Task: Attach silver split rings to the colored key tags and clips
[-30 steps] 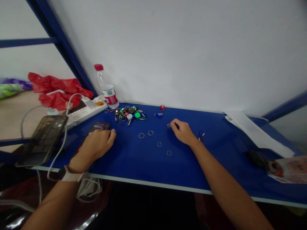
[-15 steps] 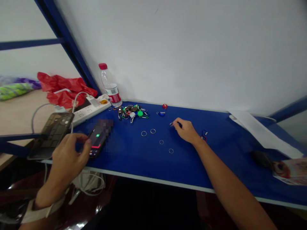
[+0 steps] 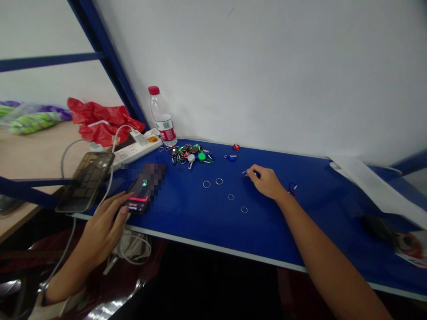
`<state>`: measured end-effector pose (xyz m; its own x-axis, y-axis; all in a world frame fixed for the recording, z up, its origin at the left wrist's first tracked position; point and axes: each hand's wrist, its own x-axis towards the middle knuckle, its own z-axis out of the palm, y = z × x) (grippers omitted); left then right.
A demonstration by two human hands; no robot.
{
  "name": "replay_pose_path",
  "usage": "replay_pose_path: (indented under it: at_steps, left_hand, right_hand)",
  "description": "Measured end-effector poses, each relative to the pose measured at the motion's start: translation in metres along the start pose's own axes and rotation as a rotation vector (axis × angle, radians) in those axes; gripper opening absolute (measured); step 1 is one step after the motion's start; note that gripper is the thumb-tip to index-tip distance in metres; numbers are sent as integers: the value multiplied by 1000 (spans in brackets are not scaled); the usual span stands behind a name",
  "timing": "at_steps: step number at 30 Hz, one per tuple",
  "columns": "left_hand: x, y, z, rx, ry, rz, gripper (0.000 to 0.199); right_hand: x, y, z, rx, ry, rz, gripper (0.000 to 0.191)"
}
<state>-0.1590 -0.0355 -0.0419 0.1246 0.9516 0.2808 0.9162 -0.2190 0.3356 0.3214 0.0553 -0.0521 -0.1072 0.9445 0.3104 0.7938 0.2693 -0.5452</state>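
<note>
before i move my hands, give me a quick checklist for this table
Right hand grip on the small metal piece: ok, pinched at the fingertips.
What that piece is: cannot tell, too small to make out.
Left hand against the lit phone: cannot tell whether they touch.
Four loose metal rings: ok, lying apart, none under a hand.
Key-ring pile: ok, apart from both hands.
Dark phone at the table's corner: not ok, it seems to overhang the edge.
</note>
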Motion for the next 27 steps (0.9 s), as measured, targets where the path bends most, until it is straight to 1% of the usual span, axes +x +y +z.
replay_pose_path:
  at_steps: [9,15,21,27]
  left_hand:
    - [2,-4,2,3,-23,28,56]
    - [3,-3,3,17,-33,60,55]
    - [3,-4,3,34,-30,40,55]
    - [1,-7,5,34,-18,53,53]
  right_hand:
    - [0,-1,-1,-11,-26,10,34]
    - [0,-1,-1,-9,-9,-6,31]
    - [0,-2,-2,0,-15,0,31]
    - [0,-2,-3,-15,-15,-1,31]
